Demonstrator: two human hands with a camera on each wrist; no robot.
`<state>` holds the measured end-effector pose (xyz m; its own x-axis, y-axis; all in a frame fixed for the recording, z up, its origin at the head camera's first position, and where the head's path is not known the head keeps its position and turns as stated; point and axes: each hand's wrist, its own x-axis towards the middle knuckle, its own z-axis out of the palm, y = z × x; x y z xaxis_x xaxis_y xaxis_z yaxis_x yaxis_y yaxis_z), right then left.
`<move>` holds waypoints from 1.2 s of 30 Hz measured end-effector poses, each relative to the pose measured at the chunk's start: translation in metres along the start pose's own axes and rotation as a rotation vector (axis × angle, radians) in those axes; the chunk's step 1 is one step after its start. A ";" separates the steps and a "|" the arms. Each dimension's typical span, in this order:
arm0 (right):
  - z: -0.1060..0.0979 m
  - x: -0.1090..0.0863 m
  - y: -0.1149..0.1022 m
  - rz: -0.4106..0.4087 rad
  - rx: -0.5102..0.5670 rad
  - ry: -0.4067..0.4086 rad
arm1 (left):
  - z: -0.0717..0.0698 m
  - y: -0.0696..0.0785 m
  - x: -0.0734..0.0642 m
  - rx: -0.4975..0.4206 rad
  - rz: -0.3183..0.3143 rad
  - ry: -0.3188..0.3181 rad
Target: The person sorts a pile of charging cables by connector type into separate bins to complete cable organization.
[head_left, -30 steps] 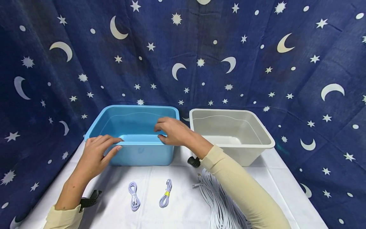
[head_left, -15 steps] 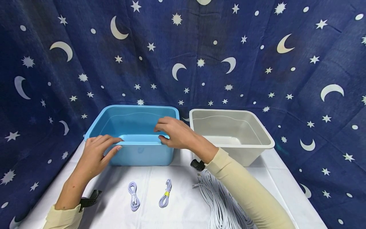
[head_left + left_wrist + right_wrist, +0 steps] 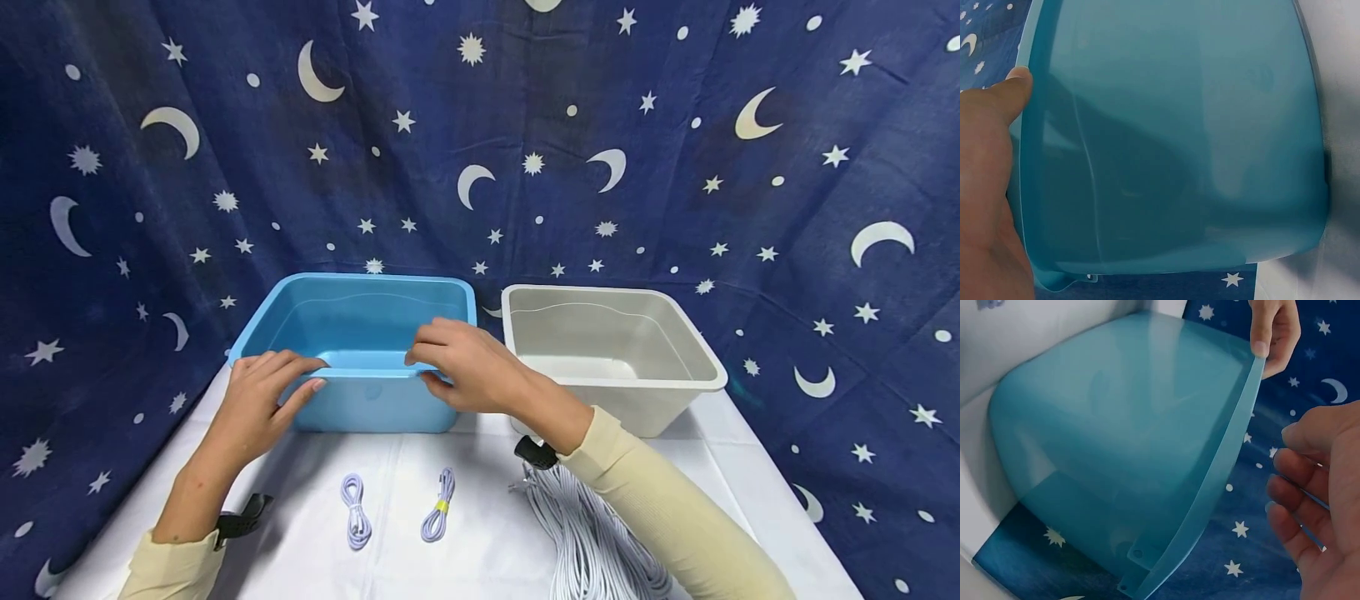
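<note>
A blue plastic bin (image 3: pixel 375 406) stands at the back left. My left hand (image 3: pixel 258 408) grips its front rim near the left end, with the thumb outside and the fingers over the inside. The left wrist view shows that thumb (image 3: pixel 1017 84) on the rim and the outer wall of the bin (image 3: pixel 1147 175). My right hand (image 3: pixel 474 367) hovers at the rim's right end, fingers loosely bent. In the right wrist view a gap shows between the right hand (image 3: pixel 1325 494) and the bin's rim (image 3: pixel 1219 469); nothing is in its grasp.
Right of the blue bin stands a grey bin (image 3: pixel 600 333). Two coiled lilac cables lie on the white cloth (image 3: pixel 285 533): one plain-tied cable (image 3: pixel 356 511) and one with a yellow band (image 3: pixel 438 505). A large bundle of grey cables (image 3: pixel 592 542) lies under the right forearm.
My right hand has drawn slightly back and down, from over the blue bin's opening to its front rim. The left hand keeps its hold on the rim. The head view has shifted slightly.
</note>
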<state>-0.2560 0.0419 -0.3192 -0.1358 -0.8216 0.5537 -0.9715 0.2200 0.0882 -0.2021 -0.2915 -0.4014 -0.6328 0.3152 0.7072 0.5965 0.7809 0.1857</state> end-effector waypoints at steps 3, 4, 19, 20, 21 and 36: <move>-0.001 -0.004 -0.005 -0.018 -0.003 0.004 | 0.000 0.000 0.001 -0.004 0.001 0.003; 0.000 -0.005 -0.007 -0.022 -0.006 0.002 | 0.000 0.000 0.001 -0.005 0.001 0.003; 0.012 -0.024 -0.028 -0.099 -0.045 -0.075 | -0.001 0.001 0.002 -0.011 -0.001 0.002; 0.014 -0.026 -0.029 -0.100 -0.045 -0.086 | -0.001 0.001 0.002 -0.011 -0.001 0.002; 0.016 -0.028 -0.030 -0.099 -0.044 -0.097 | -0.001 0.001 0.002 -0.010 0.000 0.002; 0.035 -0.048 -0.042 -0.055 -0.070 -0.295 | 0.001 0.000 0.000 0.005 0.001 0.002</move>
<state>-0.2158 0.0534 -0.3785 -0.1437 -0.9483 0.2829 -0.9646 0.1981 0.1741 -0.2025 -0.2906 -0.4016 -0.6312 0.3148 0.7089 0.5947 0.7832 0.1817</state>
